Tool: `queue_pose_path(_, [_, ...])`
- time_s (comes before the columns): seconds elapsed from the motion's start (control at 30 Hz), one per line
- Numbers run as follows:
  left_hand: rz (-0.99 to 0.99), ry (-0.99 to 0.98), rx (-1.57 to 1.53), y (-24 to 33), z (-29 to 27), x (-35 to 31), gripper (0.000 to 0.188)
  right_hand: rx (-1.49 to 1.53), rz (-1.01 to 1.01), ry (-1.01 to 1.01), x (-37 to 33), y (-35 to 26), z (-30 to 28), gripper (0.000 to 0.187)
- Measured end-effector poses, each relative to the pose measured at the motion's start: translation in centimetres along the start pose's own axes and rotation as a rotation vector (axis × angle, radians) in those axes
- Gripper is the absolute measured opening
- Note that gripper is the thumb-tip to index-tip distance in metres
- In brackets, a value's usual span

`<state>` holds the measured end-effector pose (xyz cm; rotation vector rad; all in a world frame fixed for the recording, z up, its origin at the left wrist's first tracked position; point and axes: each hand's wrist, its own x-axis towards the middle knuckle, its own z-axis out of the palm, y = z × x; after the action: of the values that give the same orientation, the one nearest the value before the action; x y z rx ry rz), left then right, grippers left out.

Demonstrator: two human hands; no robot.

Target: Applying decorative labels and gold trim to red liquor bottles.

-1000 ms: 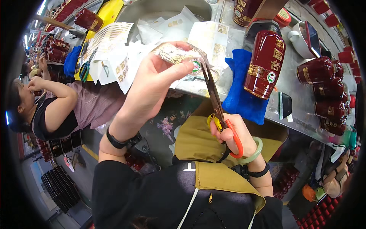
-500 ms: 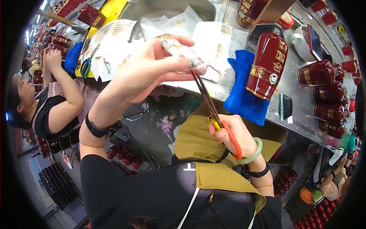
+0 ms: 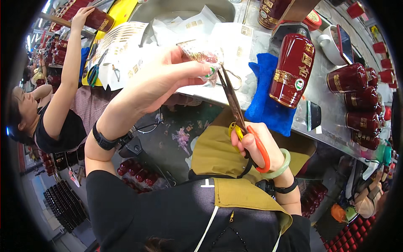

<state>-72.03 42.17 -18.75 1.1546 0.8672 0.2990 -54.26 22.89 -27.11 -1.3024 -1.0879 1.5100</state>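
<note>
Both hands work in front of the steel table (image 3: 331,113). Nearest, the right hand (image 3: 258,147) grips the orange and yellow handles of a pair of scissors (image 3: 235,107), whose blades slant up toward the table's front edge. Above it, the left hand (image 3: 168,77) pinches a small crinkled foil label (image 3: 201,52) between thumb and fingers, held raised over the table's near edge, with the scissor tips touching the label's lower right corner. Just right of the scissors, a blue cloth (image 3: 264,101) hangs over the table edge, and a tall red bottle (image 3: 294,69) lies on it. Farther back on the table lie white paper sheets (image 3: 184,29); red jars (image 3: 357,96) stand at its right end
</note>
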Motion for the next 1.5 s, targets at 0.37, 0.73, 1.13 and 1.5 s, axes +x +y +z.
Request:
queue_pose_path(0.37, [0.080,-0.066,-0.011,-0.5,0.2,0.3,0.031,-0.266,0.006,0.044,-0.2,-1.9,0.1,0.044])
queue_pose_path(0.73, [0.175,-0.041,0.009,-0.4,0.8,-0.2,0.037,0.081,0.040,-0.031,-0.5,-1.6,0.2,0.060])
queue_pose_path(1.13, [0.034,0.048,0.059,0.4,1.2,-1.0,0.042,0.135,0.068,-0.029,-0.7,-1.2,-0.1,0.051])
queue_pose_path(1.5, [0.026,-0.107,0.177,1.5,0.0,-1.1,0.044,-0.039,0.026,-0.091,-0.8,-1.0,-0.4,0.070])
